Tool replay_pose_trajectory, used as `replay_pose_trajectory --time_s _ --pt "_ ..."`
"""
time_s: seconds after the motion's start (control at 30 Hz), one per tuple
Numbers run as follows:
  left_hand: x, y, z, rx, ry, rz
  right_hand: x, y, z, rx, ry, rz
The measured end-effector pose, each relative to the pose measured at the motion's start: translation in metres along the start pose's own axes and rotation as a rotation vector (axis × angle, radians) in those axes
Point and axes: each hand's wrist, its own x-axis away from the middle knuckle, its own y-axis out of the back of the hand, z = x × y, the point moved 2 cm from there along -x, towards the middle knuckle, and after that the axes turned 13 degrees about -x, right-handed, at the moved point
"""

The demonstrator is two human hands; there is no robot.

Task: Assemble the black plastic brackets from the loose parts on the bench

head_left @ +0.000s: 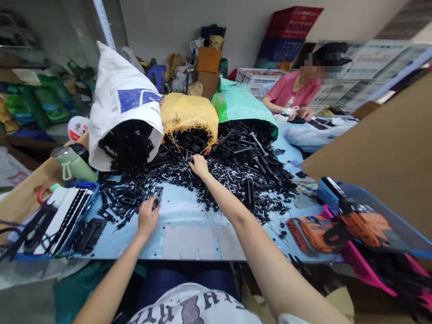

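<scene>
My left hand (147, 219) is closed on a small black plastic part (156, 203), above the blue table at the left edge of the loose black parts. Farther forward, my right hand (200, 166) reaches to the heap of small screws (216, 175) in front of the yellow sack (189, 110). Its fingers are curled together, and whatever lies between them is hidden. Flat black plastic parts (126, 195) are scattered beside my left hand. Longer black parts (249, 153) spill from the green sack (245, 103) on the right.
A white sack (124, 85) of black pieces stands at the left, beside a green bottle (76, 164) and a blue basket (92, 191). An orange power drill (367, 225) rests at the right near an orange case (310, 231). Across the table, a person in a pink top (290, 90) handles something.
</scene>
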Motion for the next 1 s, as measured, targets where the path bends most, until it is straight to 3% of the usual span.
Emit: replay_pose_trajectory --time_s 0.1,0.2,0.27,0.33,0.4,0.47,0.53,0.6,0.73,0.8,0.93,1.0 --pt "0.054 -0.005 -0.027 -0.009 -0.133 0.123 -0.013 -0.017 0.003 0.026 -0.057 0.022" --pt "0.08 -0.008 -0.037 -0.083 -0.141 0.219 0.002 -0.024 0.002 0.03 -0.046 0.074" --pt "0.085 -0.009 -0.039 -0.124 -0.135 0.268 0.028 -0.011 -0.004 0.031 0.006 0.055" --pt "0.083 -0.009 -0.041 -0.148 -0.134 0.299 0.064 0.018 -0.018 0.054 0.016 -0.074" --pt "0.079 -0.008 -0.043 -0.16 -0.165 0.327 0.106 0.058 -0.042 0.117 -0.159 -0.286" --pt "0.075 -0.008 -0.045 -0.175 -0.212 0.373 0.144 0.095 -0.069 0.207 -0.526 -0.403" --pt "0.074 -0.008 -0.048 -0.18 -0.247 0.439 0.172 0.12 -0.085 0.243 -0.797 -0.329" --pt "0.075 -0.008 -0.051 -0.189 -0.26 0.473 0.187 0.134 -0.087 0.222 -0.867 -0.202" --pt "0.077 -0.01 -0.051 -0.191 -0.302 0.373 0.194 0.147 -0.066 0.214 -0.721 -0.185" --pt "0.073 -0.013 -0.049 -0.154 -0.286 0.32 0.199 0.141 -0.052 0.217 -0.612 -0.16" --pt "0.062 -0.01 -0.057 -0.037 -0.209 0.322 0.232 0.084 -0.012 0.238 -0.113 0.148" --pt "0.059 -0.005 -0.062 0.007 -0.095 0.378 0.255 0.05 0.003 0.265 -0.027 0.24"
